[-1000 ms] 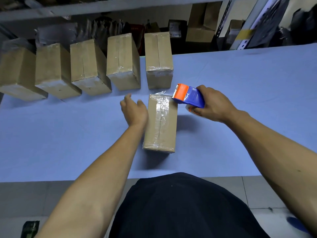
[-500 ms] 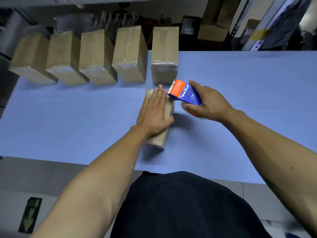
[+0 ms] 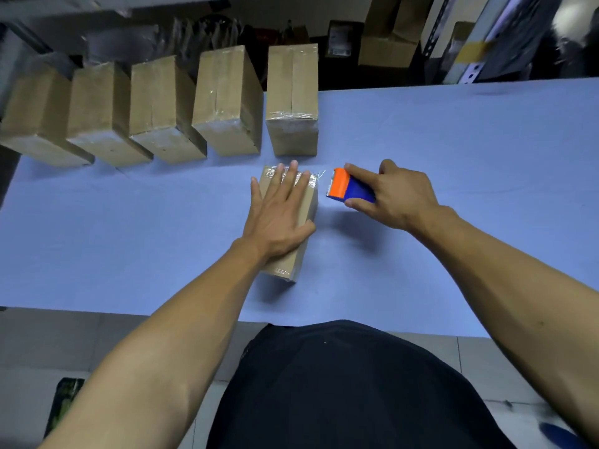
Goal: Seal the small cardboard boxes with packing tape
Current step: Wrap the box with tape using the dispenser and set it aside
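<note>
Left hand [image 3: 278,215] presses flat on the taped box [image 3: 299,241]; right hand [image 3: 397,197] grips the tape dispenser [image 3: 348,188].

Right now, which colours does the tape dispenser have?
The tape dispenser is orange at its front and blue behind, seen in the head view.

There is a single view, from a camera worn on the person's head, looking forward and steeply down over the chest onto the desk [image 3: 453,150]. It sits close: both forearms run up from the bottom corners and the dark shirt fills the lower middle. The wide lens bends the desk's edges. The near edge of the desk crosses the lower half with tiled floor [image 3: 48,345] under it; the far edge lies near the top, with dim shelving behind.
</note>
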`<act>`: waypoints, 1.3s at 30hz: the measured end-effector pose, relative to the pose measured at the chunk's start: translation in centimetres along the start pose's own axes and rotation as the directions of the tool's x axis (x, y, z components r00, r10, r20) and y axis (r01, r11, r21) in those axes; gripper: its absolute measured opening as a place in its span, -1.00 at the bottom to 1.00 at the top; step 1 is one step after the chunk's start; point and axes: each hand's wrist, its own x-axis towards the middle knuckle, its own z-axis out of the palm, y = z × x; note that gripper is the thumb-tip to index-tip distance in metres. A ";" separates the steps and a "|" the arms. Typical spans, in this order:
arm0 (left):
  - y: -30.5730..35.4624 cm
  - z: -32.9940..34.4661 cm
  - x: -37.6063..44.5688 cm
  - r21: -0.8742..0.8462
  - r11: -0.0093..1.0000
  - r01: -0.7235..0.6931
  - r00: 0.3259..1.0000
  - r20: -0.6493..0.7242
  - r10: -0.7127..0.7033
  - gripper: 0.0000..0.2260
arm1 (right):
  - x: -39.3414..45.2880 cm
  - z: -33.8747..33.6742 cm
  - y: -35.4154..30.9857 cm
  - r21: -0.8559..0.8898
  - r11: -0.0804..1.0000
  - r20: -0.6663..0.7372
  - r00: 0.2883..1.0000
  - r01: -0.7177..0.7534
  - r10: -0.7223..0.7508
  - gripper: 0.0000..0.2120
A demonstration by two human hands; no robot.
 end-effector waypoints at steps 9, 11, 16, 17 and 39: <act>1.2 0.0 0.0 -0.083 0.990 0.117 0.993 0.021 -0.115 -0.18 | 2.7 -0.9 -7.2 -0.096 0.985 -0.084 0.987 -0.145 0.137 -0.57; 1.6 -0.1 0.1 -0.086 0.986 0.144 0.990 0.019 -0.143 -0.20 | 3.1 -1.0 -7.8 -0.102 0.979 -0.101 0.980 -0.179 0.169 -0.66; 2.1 -0.4 0.3 -0.095 0.982 0.165 0.986 0.013 -0.165 -0.22 | 3.7 -0.3 -8.4 -0.047 0.962 -0.107 0.959 -0.269 0.263 -0.68; 2.0 -0.4 0.4 -0.104 0.980 0.167 0.986 0.015 -0.167 -0.21 | 3.7 -0.3 -8.5 -0.035 0.957 -0.104 0.954 -0.287 0.282 -0.68; -1.5 -0.1 -2.0 -0.716 0.688 0.115 0.906 -0.209 -0.369 -0.56 | -0.6 7.7 -6.9 0.365 0.862 0.146 0.936 -0.351 0.320 -0.37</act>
